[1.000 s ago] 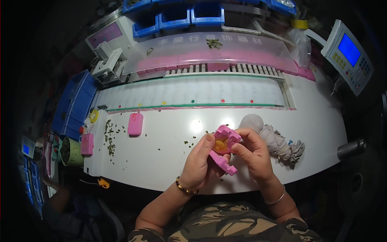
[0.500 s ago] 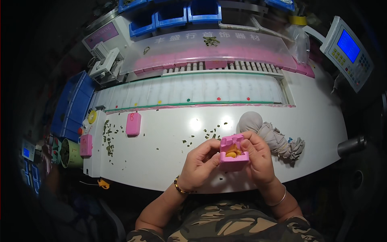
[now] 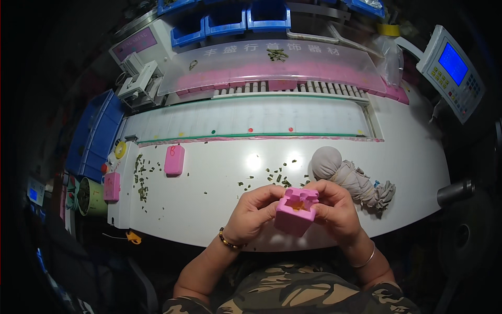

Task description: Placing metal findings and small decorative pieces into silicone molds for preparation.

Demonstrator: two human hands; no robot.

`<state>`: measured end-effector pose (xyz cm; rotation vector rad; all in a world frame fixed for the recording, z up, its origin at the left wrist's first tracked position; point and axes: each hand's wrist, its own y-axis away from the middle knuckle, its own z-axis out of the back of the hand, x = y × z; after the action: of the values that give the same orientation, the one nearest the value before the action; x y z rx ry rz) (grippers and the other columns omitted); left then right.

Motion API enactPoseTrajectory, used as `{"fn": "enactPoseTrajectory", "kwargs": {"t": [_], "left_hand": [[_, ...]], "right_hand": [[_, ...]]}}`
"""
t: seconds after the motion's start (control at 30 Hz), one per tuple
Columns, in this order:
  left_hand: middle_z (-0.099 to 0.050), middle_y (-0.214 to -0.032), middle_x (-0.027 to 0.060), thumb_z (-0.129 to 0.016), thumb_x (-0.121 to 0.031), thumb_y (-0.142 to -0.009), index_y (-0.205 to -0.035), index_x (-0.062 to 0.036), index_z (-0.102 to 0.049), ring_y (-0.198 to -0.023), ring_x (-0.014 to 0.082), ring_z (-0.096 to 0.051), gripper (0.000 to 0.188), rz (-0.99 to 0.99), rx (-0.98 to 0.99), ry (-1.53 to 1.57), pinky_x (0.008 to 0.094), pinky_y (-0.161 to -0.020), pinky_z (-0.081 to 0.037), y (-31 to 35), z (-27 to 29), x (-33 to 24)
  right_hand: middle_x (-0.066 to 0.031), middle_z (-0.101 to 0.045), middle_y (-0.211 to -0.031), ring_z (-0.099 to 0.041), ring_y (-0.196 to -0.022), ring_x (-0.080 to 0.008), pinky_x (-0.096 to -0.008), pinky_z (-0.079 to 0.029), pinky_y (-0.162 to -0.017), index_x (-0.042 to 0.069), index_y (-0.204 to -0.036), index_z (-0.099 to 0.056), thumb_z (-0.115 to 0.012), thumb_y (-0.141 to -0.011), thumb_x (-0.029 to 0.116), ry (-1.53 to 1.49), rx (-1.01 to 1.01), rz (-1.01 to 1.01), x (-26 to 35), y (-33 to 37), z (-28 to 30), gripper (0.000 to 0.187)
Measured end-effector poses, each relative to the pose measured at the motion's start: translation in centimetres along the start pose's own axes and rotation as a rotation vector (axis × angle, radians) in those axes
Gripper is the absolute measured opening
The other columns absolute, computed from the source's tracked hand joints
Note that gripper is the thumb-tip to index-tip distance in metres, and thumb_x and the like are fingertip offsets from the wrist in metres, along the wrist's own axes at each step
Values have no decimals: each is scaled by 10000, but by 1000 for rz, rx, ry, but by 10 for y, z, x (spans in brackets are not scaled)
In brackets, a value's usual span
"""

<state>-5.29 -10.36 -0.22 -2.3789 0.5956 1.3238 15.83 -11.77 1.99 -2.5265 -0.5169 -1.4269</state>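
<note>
Between my two hands is a pink rubber mold [image 3: 294, 222], held over the front part of the white table. Its two halves are parted at the top, and a bit of yellow-orange material shows down in the gap. My left hand [image 3: 253, 210] grips the mold's left side with thumb and fingers. From the other side my right hand [image 3: 339, 211] holds it, the thumb near the upper edge. The fingertips behind the mold are hidden. Just beyond my right hand lies a round-headed grey cloth bundle [image 3: 349, 178].
Small dark green bits [image 3: 141, 180] are scattered on the table. Another pink mold [image 3: 174, 160] lies at left. Farther back runs a glass-edged conveyor [image 3: 235, 119] beneath a clear cover [image 3: 219, 65]. A control panel [image 3: 454, 70] stands at right, blue bins [image 3: 225, 23] at the back.
The mold has tipped so its outer face turns toward me, and less of the yellow-orange material shows. My hands shifted slightly. The coloured dots on the conveyor have moved left.
</note>
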Motion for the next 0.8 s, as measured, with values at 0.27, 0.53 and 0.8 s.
{"fn": "enactPoseTrajectory", "kwargs": {"t": [0.27,0.53,0.8], "left_hand": [[-620,-1047,47,-472,-203,-1037,-1187,6,-550,-947,90,-595,268,63,-304,109,249,-844,-499,-5,-22,-3],[-581,-1112,102,-559,-260,-992,-1224,15,-483,-999,173,-609,368,-313,-269,-641,300,-864,-512,0,-30,-6],[-543,-1184,93,-721,-19,-851,-1178,-23,-508,-1101,164,-555,390,-117,93,-172,331,-934,-490,-4,-2,-25]], "right_hand": [[-53,-610,-1112,-556,-869,-69,-189,-424,-687,8,-1231,-546,-597,-977,205,-151,-193,-46,4,-16,-18,326],[-60,-630,-1012,-572,-867,-142,-262,-439,-728,20,-1109,-629,-716,-843,93,814,-90,408,12,-14,-20,289],[-63,-654,-964,-569,-890,-166,-268,-426,-780,34,-1040,-675,-770,-777,101,616,77,388,17,-17,0,288]]}}
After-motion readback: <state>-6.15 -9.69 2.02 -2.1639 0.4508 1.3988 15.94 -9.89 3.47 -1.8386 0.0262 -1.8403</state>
